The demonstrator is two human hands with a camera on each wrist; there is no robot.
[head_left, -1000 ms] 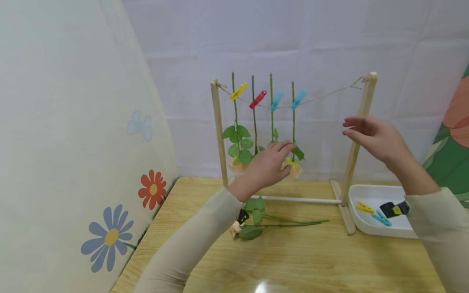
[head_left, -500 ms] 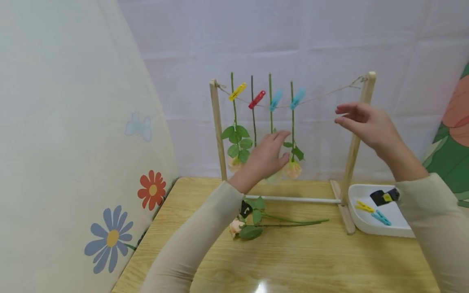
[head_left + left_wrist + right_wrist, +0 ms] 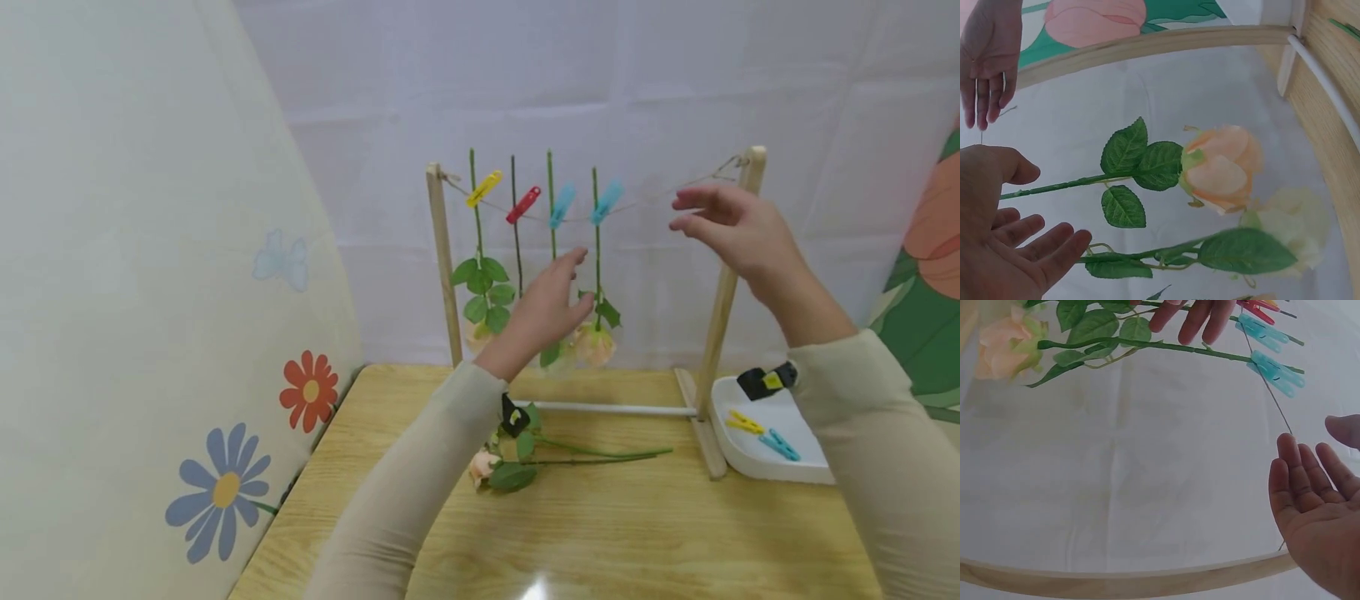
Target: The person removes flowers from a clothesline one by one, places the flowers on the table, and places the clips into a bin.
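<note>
Four stems would exceed counting, so several roses hang upside down from a string [image 3: 1275,403], each stem clipped by a clothespin. From left to right the clips are a yellow clothespin [image 3: 483,189], a red clothespin [image 3: 523,205] and two blue clothespins, the outer blue clothespin [image 3: 607,202] being rightmost. My left hand [image 3: 543,308], fingers spread, is among the stems beside the rightmost peach rose [image 3: 1222,165] and a pale rose [image 3: 1294,225]; its palm holds nothing. My right hand [image 3: 738,237] is raised before the right post, fingers relaxed and bare, fingertips close to the string in the right wrist view.
Wooden posts, a left post [image 3: 444,267] and a right post [image 3: 718,350], carry the string; a white rod [image 3: 615,408] joins them low down. Cut roses [image 3: 483,468] lie on the table [image 3: 600,533]. A white tray [image 3: 780,475] holds a yellow clothespin [image 3: 745,422] and blue clothespin [image 3: 780,445].
My left hand has risen slightly and turned its fingers upward, away from the rightmost rose. My right hand has moved up and left, nearer the string. The hanging roses stay clipped.
</note>
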